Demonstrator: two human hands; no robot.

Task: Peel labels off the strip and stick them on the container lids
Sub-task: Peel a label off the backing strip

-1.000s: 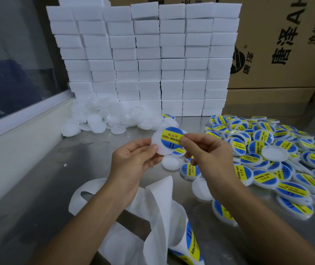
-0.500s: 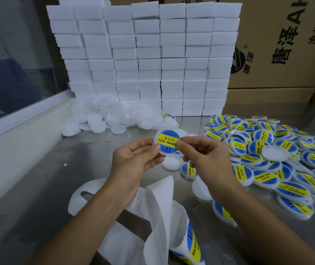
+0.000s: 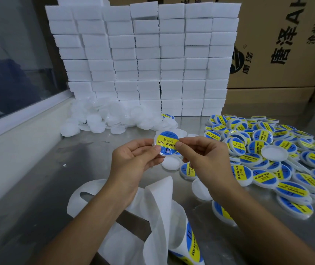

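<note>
Above the steel bench, my left hand grips a lid by its edge while my right hand pinches the blue-and-yellow label down onto it (apparently already seated, though my thumb hides one edge). Uneven pressure could trap a crease; the strip trails below.

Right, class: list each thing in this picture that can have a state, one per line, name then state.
held lid: labelled, pinched from both sides above the table
left hand: grips the lid's left edge
right hand: thumb presses the label's right edge
label strip: curled, mostly peeled, one label left near its end
right pile of lids: labelled
back pile of lids: unlabelled
foam blocks: stacked
</note>
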